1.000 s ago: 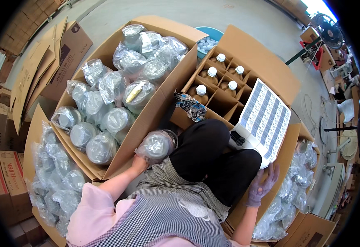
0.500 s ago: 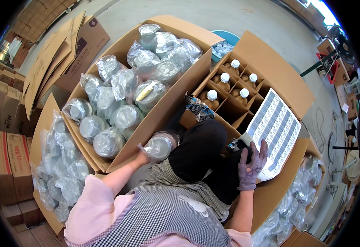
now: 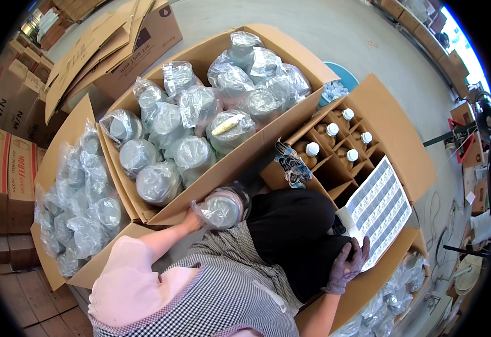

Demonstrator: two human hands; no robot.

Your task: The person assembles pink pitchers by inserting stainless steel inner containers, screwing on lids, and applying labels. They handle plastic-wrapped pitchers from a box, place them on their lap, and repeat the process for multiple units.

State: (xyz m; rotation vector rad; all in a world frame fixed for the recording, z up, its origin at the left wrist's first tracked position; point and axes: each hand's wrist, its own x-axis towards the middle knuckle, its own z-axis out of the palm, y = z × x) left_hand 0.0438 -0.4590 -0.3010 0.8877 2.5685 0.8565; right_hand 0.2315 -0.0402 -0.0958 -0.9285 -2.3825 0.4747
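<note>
Jar (image 3: 223, 209): round, clear, bagged in loose film, lying tilted between the wall of the big box (image 3: 245, 163) and your left thigh (image 3: 290, 219). Your bare left hand (image 3: 193, 218) was against its near, lower side; the fingers ran out of sight at the jar, so you could not tell from this view how firmly they closed.

Handling, judged by eye: probably light to moderate for its size, stiff in the body, with a soft skin that could slide over it. Glass or hard plastic not established; best treated as fragile. The sounder hold was likely around the body, fingers spread, pressing through the film to the wall; a pinch of slack film alone could slip or tear.

Your gloved right hand (image 3: 346, 265) was at the near edge of the sheet (image 3: 383, 210), its fingers parted and a little bent. Contact with the sheet unclear. Sheet: thin, printed, likely light and easily creased; best taken flat by an edge.

Further out: similar wrapped jars (image 3: 158, 182) filled the big box. Beyond your knees, capped brown bottles (image 3: 331, 133) stood in a divided box (image 3: 400, 129), dark loops (image 3: 293, 165) hanging at its near corner. A blue tub (image 3: 343, 74) stood behind.
</note>
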